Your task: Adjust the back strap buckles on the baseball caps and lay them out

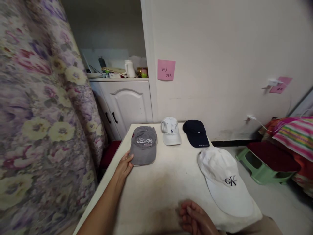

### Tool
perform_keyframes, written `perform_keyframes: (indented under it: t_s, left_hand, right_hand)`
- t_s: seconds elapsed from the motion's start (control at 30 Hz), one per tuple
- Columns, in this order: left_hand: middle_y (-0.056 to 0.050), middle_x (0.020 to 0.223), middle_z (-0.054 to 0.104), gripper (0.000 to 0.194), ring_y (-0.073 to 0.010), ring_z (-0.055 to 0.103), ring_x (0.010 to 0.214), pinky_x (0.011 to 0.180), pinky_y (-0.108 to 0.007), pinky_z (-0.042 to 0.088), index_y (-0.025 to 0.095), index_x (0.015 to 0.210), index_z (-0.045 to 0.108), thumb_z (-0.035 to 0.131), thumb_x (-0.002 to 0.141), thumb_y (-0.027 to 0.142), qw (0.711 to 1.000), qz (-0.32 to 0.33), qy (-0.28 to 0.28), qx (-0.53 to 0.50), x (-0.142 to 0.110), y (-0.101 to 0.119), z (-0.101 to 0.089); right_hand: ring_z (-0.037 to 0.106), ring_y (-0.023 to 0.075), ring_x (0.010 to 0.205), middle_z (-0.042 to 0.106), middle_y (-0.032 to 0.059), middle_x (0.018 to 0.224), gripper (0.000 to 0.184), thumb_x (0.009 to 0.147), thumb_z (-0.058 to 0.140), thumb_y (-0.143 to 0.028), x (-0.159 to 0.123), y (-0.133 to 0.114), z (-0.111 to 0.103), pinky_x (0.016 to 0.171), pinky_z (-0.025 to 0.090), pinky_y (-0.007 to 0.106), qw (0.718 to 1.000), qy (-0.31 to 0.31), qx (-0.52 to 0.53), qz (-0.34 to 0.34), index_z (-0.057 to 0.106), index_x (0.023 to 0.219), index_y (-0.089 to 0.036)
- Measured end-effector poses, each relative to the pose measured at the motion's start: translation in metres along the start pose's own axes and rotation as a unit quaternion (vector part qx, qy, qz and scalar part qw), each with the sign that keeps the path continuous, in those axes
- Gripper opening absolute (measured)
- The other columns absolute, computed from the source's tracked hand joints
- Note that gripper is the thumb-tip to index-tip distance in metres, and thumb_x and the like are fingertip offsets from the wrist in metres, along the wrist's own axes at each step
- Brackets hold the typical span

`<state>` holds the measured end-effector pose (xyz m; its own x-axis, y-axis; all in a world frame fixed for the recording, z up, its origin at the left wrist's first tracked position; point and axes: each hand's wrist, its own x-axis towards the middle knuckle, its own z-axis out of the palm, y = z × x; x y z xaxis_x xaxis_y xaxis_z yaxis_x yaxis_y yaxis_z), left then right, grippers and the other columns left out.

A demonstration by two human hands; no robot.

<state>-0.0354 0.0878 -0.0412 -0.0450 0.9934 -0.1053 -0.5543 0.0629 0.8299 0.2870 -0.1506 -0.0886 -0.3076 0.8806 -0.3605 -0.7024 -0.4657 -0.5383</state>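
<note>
My left hand [126, 165] grips the left edge of a grey baseball cap [143, 153] by its brim, thumb on top. White script lettering runs across that cap's front, and it sits at the table's far left. Close to the front edge, my right hand [194, 215] hovers with its fingers loosely curled in and nothing visible in them. To its right lies a large white baseball cap [220, 166] with dark CK letters. Farther back are a small pale cap [171, 130] with a dark logo and a navy cap [195, 132], side by side, brims toward me.
The caps rest on a cream-covered table [156, 192] against the wall. A floral curtain [49, 130] hangs at left, beside a white cabinet [132, 101] with a white jug [129, 69] on it. A green stool [259, 169] stands on the floor at right.
</note>
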Motion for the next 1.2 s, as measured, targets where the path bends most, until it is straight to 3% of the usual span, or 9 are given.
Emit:
perform_keyframes:
  t_s: [0.23,0.33,0.53,0.63,0.73,0.83,0.93,1.07,1.2]
  left_hand:
    - [-0.008,0.084,0.077,0.027,-0.0206,0.075,0.078,0.069,-0.027,0.063,0.011,0.103,0.066,0.068,0.078,0.002,0.996,-0.007,0.082,0.036,-0.002,-0.003,-0.001]
    - [-0.006,0.088,0.073,0.016,-0.0166,0.071,0.074,0.066,-0.028,0.061,0.011,0.105,0.065,0.064,0.089,0.011,0.99,-0.002,0.124,0.067,-0.005,-0.004,0.002]
    - [-0.008,0.11,0.066,0.027,-0.0188,0.067,0.089,0.075,-0.037,0.059,0.014,0.116,0.061,0.061,0.095,0.031,0.962,0.032,0.198,0.184,-0.007,-0.007,0.006]
    - [-0.009,0.112,0.066,0.03,-0.0212,0.066,0.095,0.082,-0.041,0.057,0.014,0.119,0.061,0.061,0.094,0.031,0.934,0.07,0.221,0.273,-0.008,-0.009,0.008]
    - [-0.014,0.124,0.062,0.044,-0.0291,0.058,0.118,0.104,-0.05,0.045,0.013,0.128,0.058,0.062,0.09,0.033,0.891,0.133,0.221,0.374,-0.019,-0.015,0.014]
    - [-0.02,0.153,0.035,0.074,-0.0341,0.029,0.145,0.119,-0.05,0.025,0.012,0.144,0.045,0.069,0.08,0.041,0.843,0.198,0.178,0.467,-0.036,-0.027,0.026]
    - [-0.021,0.163,0.012,0.095,-0.0372,0.012,0.15,0.121,-0.051,0.016,0.011,0.15,0.036,0.075,0.071,0.046,0.8,0.233,0.132,0.537,-0.047,-0.041,0.037]
    - [-0.026,0.161,0.015,0.092,-0.0434,0.015,0.148,0.118,-0.059,0.015,0.008,0.151,0.034,0.067,0.077,0.051,0.767,0.241,0.101,0.586,-0.047,-0.048,0.043]
    - [-0.029,0.158,0.019,0.091,-0.0463,0.024,0.144,0.115,-0.06,0.023,0.006,0.153,0.03,0.058,0.083,0.057,0.718,0.243,0.1,0.644,-0.042,-0.047,0.043]
  right_hand:
    - [0.066,0.012,0.065,0.074,0.004,0.081,0.037,0.066,0.091,-0.038,-0.001,0.001,0.0,0.06,0.051,0.024,1.0,0.001,-0.008,-0.013,0.07,0.088,-0.017]
    - [0.066,0.0113,0.064,0.074,0.0041,0.079,0.038,0.065,0.091,-0.038,-0.001,0.001,0.002,0.058,0.05,0.022,1.0,0.0,-0.003,-0.016,0.07,0.087,-0.016]
    - [0.065,0.0116,0.065,0.074,0.0049,0.081,0.034,0.069,0.089,-0.036,-0.005,0.002,0.005,0.059,0.05,0.023,0.999,-0.002,-0.006,-0.035,0.069,0.087,-0.016]
    - [0.065,0.0123,0.066,0.073,0.0056,0.081,0.032,0.072,0.087,-0.035,-0.009,0.001,0.01,0.061,0.049,0.024,0.999,-0.003,-0.004,-0.048,0.068,0.088,-0.015]
    - [0.066,0.013,0.068,0.073,0.0061,0.083,0.03,0.075,0.084,-0.036,-0.013,-0.001,0.014,0.062,0.049,0.024,0.998,-0.006,-0.007,-0.059,0.067,0.09,-0.015]
    - [0.066,0.0135,0.069,0.073,0.0065,0.084,0.03,0.077,0.082,-0.035,-0.014,-0.003,0.015,0.063,0.049,0.025,0.998,-0.011,-0.013,-0.063,0.067,0.092,-0.015]
    - [0.066,0.0135,0.068,0.073,0.0066,0.083,0.029,0.076,0.082,-0.034,-0.013,-0.004,0.013,0.063,0.049,0.024,0.998,-0.014,-0.015,-0.064,0.066,0.091,-0.014]
    - [0.066,0.0142,0.067,0.073,0.0063,0.082,0.03,0.076,0.081,-0.034,-0.01,-0.004,0.012,0.064,0.051,0.026,0.997,0.0,-0.03,-0.072,0.066,0.091,-0.014]
    - [0.066,0.0138,0.064,0.073,0.0064,0.079,0.034,0.072,0.083,-0.035,-0.009,-0.006,0.015,0.064,0.052,0.028,0.996,0.019,-0.034,-0.081,0.066,0.091,-0.013]
